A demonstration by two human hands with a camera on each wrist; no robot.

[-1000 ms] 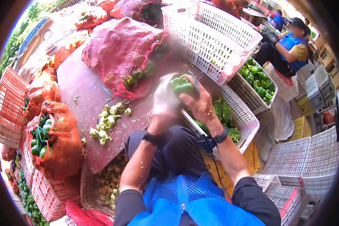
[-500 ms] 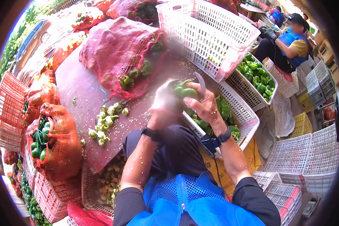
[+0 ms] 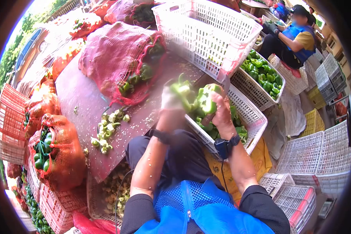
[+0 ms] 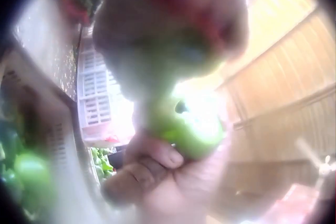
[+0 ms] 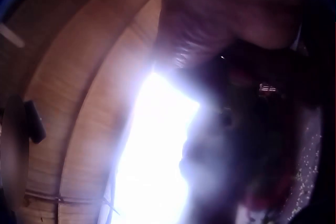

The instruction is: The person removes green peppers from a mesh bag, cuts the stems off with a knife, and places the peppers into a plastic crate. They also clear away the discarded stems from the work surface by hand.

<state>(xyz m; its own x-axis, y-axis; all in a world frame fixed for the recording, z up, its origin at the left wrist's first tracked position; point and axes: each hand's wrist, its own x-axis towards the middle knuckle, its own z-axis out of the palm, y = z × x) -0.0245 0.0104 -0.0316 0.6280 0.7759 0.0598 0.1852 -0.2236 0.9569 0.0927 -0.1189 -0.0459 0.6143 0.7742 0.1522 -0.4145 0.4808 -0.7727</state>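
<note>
My left hand (image 3: 171, 102), blurred, grips one part of a green bell pepper (image 3: 186, 95) above the crate beside my knee. Close to its right, my right hand (image 3: 223, 113) holds another pepper part (image 3: 207, 100), its pale cut inside showing. The knife seen earlier in the right hand does not show clearly now. In the left wrist view, the right hand's fingers (image 4: 149, 166) curl at the bright pepper part (image 4: 197, 137), under the blurred left hand (image 4: 173, 19). The right wrist view is mostly dark and glaring.
Below the hands sits a white crate (image 3: 257, 130) of green peppers. A red mesh sack (image 3: 115, 58) of peppers and cut-off pepper tops (image 3: 109, 128) lie on the board (image 3: 76, 97). A large white crate (image 3: 238, 35) stands ahead. Another person (image 3: 300, 39) sits at upper right.
The pepper, whole between both hands earlier with a curved knife blade beside it, is now in two parts, one in each hand. The right hand has turned and the blade is out of sight.
</note>
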